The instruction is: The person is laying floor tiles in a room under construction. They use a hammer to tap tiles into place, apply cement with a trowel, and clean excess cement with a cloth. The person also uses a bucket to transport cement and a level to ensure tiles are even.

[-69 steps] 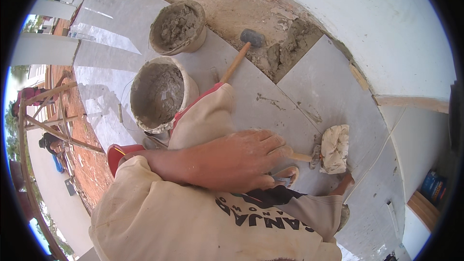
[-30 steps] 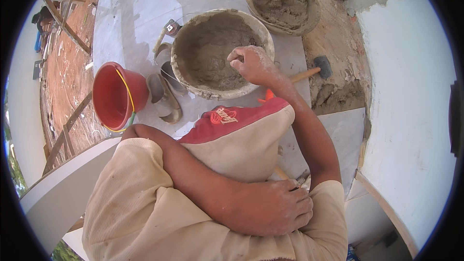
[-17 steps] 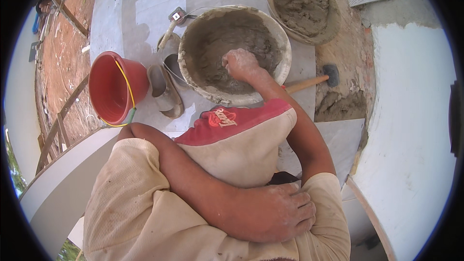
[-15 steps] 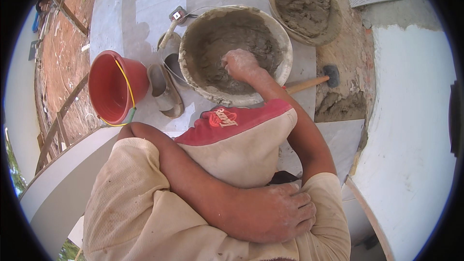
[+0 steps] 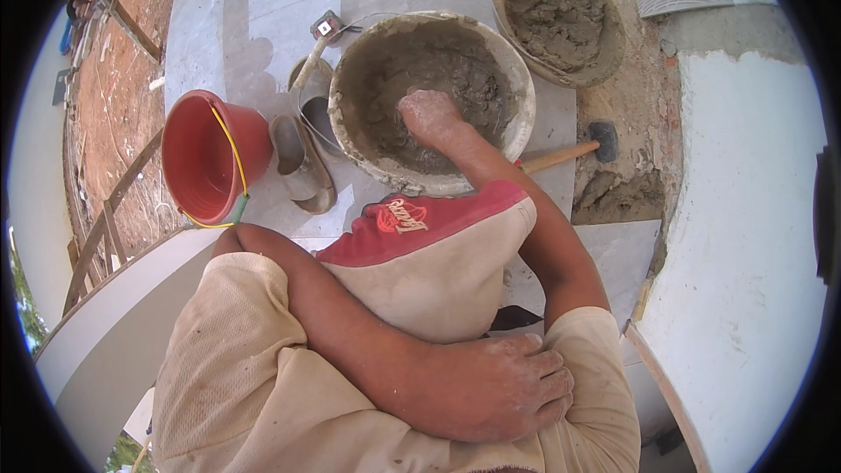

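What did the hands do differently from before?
The right hand left the tile, reached forward and dug down into the wet mortar in the near bucket. The left hand stayed resting across the lap. The red bucket and far bucket didn't move.

Right hand [image 5: 429,116] sunk deeper into mortar [image 5: 455,101]

Mortar buckets [image 5: 434,101] on tiled floor [image 5: 263,0]

single head-worn fisheye, looks steeply down over the wearer's knee at the tiled floor [image 5: 263,0]; close range, mortar bucket [image 5: 434,101] near frame centre, edges bend toward a dark round rim; no second view to overlap
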`<state>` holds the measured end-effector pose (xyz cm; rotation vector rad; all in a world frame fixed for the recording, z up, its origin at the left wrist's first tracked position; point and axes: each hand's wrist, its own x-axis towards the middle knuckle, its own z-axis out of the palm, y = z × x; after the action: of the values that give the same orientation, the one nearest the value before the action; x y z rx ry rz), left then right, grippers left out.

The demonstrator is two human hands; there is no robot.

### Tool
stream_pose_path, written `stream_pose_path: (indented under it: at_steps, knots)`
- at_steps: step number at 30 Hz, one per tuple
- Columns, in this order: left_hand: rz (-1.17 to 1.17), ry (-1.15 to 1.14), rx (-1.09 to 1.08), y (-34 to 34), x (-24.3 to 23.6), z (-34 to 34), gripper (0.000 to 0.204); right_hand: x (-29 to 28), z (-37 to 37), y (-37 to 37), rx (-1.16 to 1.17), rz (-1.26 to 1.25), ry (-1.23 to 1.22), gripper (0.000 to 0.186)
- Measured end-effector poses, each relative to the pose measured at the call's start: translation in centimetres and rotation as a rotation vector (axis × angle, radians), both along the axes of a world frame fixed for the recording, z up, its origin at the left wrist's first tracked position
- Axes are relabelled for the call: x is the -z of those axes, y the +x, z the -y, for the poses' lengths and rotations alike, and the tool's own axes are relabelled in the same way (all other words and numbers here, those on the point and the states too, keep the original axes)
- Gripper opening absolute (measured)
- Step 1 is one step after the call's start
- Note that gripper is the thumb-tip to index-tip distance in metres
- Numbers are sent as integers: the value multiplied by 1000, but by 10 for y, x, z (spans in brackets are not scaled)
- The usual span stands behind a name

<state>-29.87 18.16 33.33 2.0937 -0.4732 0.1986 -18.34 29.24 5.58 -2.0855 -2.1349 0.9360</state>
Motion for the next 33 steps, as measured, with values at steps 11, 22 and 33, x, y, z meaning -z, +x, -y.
stream_pose_path:
  at_steps: [11,22,33]
  knots:
    - [38,10,5,0,1,2,34,-12,13,22,295,-255,212,19]
    - [29,14,133,4,2,19,35,-78,69,73,862,-1472,-135,25]
    - [104,103,208,0,0,42,35,-87,125,81,797,-2166,-100,16]
